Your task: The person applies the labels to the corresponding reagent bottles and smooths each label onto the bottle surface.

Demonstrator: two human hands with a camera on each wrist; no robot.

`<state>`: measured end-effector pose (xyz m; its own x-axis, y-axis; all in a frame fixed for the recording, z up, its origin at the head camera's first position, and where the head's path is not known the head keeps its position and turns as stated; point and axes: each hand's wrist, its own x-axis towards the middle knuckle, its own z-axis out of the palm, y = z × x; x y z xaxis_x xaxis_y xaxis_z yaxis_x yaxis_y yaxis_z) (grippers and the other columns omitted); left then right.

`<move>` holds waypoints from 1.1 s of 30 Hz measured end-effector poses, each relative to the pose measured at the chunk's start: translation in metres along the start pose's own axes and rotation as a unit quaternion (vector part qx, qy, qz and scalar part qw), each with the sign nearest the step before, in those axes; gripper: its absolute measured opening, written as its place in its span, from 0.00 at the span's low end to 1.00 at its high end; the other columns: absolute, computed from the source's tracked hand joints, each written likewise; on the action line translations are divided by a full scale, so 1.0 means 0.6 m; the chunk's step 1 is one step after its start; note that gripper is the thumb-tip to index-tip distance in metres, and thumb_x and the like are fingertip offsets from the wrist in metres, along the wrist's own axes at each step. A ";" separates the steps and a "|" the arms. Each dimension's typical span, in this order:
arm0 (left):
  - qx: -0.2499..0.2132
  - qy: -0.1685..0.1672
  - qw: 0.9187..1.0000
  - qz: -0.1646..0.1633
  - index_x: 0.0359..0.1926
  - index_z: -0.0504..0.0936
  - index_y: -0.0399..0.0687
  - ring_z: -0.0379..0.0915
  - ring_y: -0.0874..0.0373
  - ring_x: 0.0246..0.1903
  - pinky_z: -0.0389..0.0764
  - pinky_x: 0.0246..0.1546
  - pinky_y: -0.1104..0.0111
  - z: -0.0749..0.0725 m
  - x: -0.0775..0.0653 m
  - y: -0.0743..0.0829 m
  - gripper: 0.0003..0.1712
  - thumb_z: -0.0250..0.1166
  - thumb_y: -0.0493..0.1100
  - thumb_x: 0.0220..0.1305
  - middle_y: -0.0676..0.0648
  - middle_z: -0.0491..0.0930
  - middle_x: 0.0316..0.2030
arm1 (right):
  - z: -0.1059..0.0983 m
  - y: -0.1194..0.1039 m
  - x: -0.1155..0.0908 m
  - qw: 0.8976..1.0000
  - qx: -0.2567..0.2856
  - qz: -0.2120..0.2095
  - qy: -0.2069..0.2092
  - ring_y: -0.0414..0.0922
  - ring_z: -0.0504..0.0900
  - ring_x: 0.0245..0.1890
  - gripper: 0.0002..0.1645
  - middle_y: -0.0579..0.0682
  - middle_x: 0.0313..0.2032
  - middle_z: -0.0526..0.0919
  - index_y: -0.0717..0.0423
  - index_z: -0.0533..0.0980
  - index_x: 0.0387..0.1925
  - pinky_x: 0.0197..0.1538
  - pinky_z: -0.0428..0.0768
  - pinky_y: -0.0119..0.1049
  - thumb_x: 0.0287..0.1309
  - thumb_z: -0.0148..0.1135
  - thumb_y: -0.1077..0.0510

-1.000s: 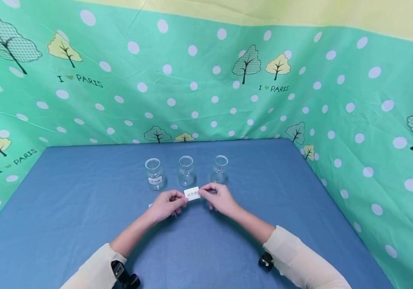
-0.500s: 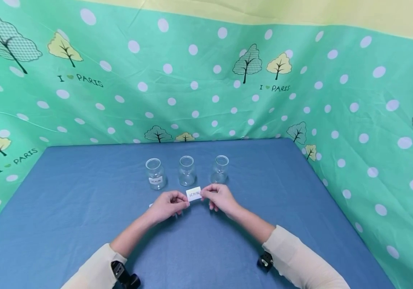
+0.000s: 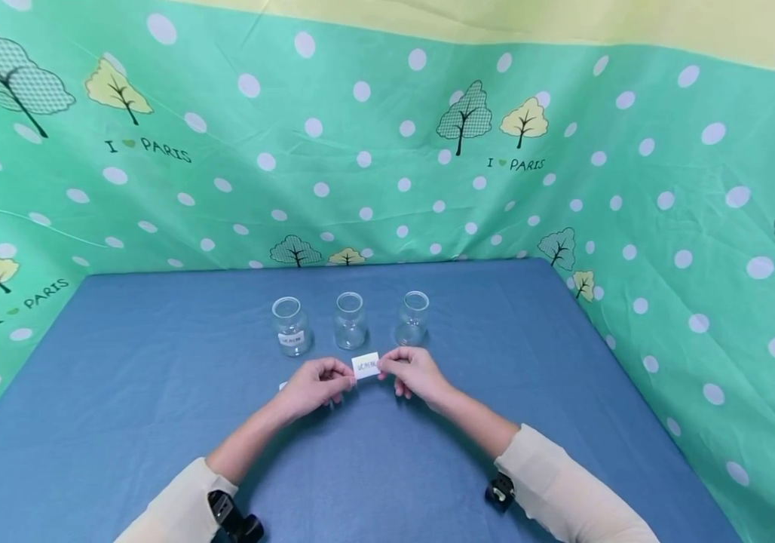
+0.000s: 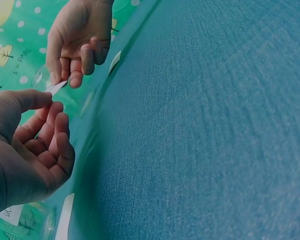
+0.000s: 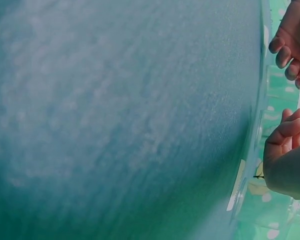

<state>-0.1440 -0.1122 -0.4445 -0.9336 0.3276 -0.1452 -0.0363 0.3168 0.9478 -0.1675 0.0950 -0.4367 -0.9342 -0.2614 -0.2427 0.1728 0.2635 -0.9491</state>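
Note:
A small white paper label [image 3: 365,366] with handwritten characters is held between both hands in front of the middle glass jar [image 3: 350,323]. The left hand [image 3: 320,385] pinches its left end with thumb and finger. At its right end, the right hand [image 3: 415,372] pinches it likewise. In the left wrist view the label [image 4: 57,88] appears almost edge-on between the fingertips. The left glass jar [image 3: 290,320] bears a similar label on its front. No label shows on the middle jar; the right glass jar [image 3: 412,318] is partly covered by the right hand.
Another white label [image 3: 283,386] lies beside the left hand, mostly hidden by it. Near the right hand, a white slip [image 5: 236,185] lies on the cloth. The blue cloth-covered table [image 3: 387,467] meets a green dotted curtain [image 3: 387,151] at the back.
Both hands and the label between them have shifted slightly to the right. The pinch at each end stays the same, and the jars stand where they were.

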 end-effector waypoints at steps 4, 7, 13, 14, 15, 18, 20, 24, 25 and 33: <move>0.007 -0.003 1.000 0.005 0.37 0.78 0.35 0.72 0.58 0.22 0.74 0.20 0.68 -0.001 0.000 0.000 0.10 0.63 0.40 0.59 0.35 0.79 0.29 | 0.001 -0.001 0.000 1.000 0.003 -0.001 -0.001 0.36 0.68 0.10 0.10 0.49 0.24 0.83 0.64 0.78 0.36 0.14 0.65 0.28 0.57 0.59 0.59; 0.012 -0.001 1.000 0.006 0.37 0.79 0.35 0.72 0.59 0.21 0.74 0.20 0.68 -0.001 0.001 -0.001 0.10 0.63 0.40 0.59 0.35 0.79 0.28 | 0.001 0.000 0.001 1.000 0.005 -0.002 -0.003 0.36 0.68 0.10 0.11 0.49 0.24 0.83 0.63 0.78 0.37 0.14 0.65 0.28 0.57 0.59 0.58; 0.010 0.008 1.000 0.004 0.37 0.79 0.35 0.72 0.59 0.21 0.75 0.20 0.68 -0.003 -0.001 0.004 0.10 0.63 0.40 0.60 0.34 0.79 0.28 | 0.000 0.005 -0.006 0.992 -0.065 -0.103 0.042 0.36 0.67 0.12 0.08 0.51 0.26 0.81 0.60 0.77 0.35 0.15 0.67 0.28 0.57 0.62 0.59; 0.008 0.009 1.000 0.003 0.37 0.79 0.35 0.72 0.59 0.21 0.75 0.20 0.68 -0.003 -0.002 0.005 0.10 0.63 0.40 0.60 0.34 0.79 0.28 | 0.001 0.005 -0.008 0.986 -0.092 -0.131 0.054 0.36 0.67 0.13 0.07 0.50 0.27 0.80 0.58 0.77 0.35 0.16 0.67 0.28 0.56 0.62 0.59; 0.007 0.011 1.000 0.003 0.37 0.79 0.35 0.72 0.59 0.21 0.75 0.21 0.68 -0.004 -0.002 0.005 0.10 0.63 0.40 0.60 0.35 0.79 0.27 | 0.002 0.005 -0.011 0.977 -0.123 -0.161 0.066 0.36 0.67 0.14 0.06 0.50 0.27 0.80 0.57 0.78 0.34 0.17 0.68 0.28 0.56 0.63 0.59; 0.005 0.011 1.000 0.005 0.38 0.79 0.34 0.72 0.59 0.21 0.74 0.20 0.68 -0.004 0.000 0.005 0.11 0.63 0.40 0.60 0.36 0.79 0.25 | 0.006 0.005 -0.018 0.943 -0.216 -0.233 0.094 0.34 0.67 0.17 0.03 0.45 0.29 0.80 0.51 0.78 0.33 0.21 0.69 0.27 0.55 0.64 0.58; 0.004 0.012 1.000 0.009 0.38 0.79 0.33 0.71 0.59 0.20 0.74 0.20 0.68 -0.004 -0.001 0.006 0.12 0.63 0.40 0.60 0.38 0.79 0.24 | 0.008 0.004 -0.022 0.923 -0.256 -0.271 0.101 0.34 0.68 0.18 0.03 0.43 0.29 0.80 0.49 0.78 0.32 0.23 0.70 0.25 0.54 0.64 0.58; 0.000 0.011 1.000 0.015 0.39 0.78 0.32 0.71 0.60 0.20 0.74 0.20 0.67 -0.002 -0.001 0.009 0.12 0.62 0.40 0.61 0.38 0.79 0.24 | 0.012 0.007 -0.025 0.890 -0.303 -0.320 0.113 0.35 0.71 0.19 0.04 0.42 0.26 0.79 0.48 0.80 0.33 0.26 0.69 0.23 0.53 0.65 0.57; -0.002 0.010 1.000 0.015 0.40 0.78 0.32 0.71 0.60 0.20 0.74 0.20 0.68 -0.002 -0.001 0.009 0.12 0.62 0.40 0.61 0.37 0.79 0.25 | 0.012 0.007 -0.025 0.884 -0.311 -0.330 0.116 0.36 0.72 0.19 0.04 0.42 0.25 0.78 0.48 0.80 0.33 0.26 0.70 0.22 0.53 0.65 0.57; -0.001 0.006 1.000 0.021 0.40 0.78 0.31 0.71 0.61 0.20 0.73 0.20 0.69 -0.001 -0.004 0.011 0.12 0.61 0.39 0.61 0.36 0.79 0.27 | 0.016 0.004 -0.031 0.847 -0.354 -0.377 0.123 0.36 0.72 0.20 0.07 0.40 0.20 0.73 0.45 0.82 0.36 0.26 0.68 0.21 0.52 0.67 0.54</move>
<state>-0.1423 -0.1115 -0.4377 -0.9382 0.3304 -0.1026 0.0019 0.3015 0.9535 -0.1468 0.0917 -0.4367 -0.7470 -0.4255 0.5109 -0.6518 0.6202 -0.4365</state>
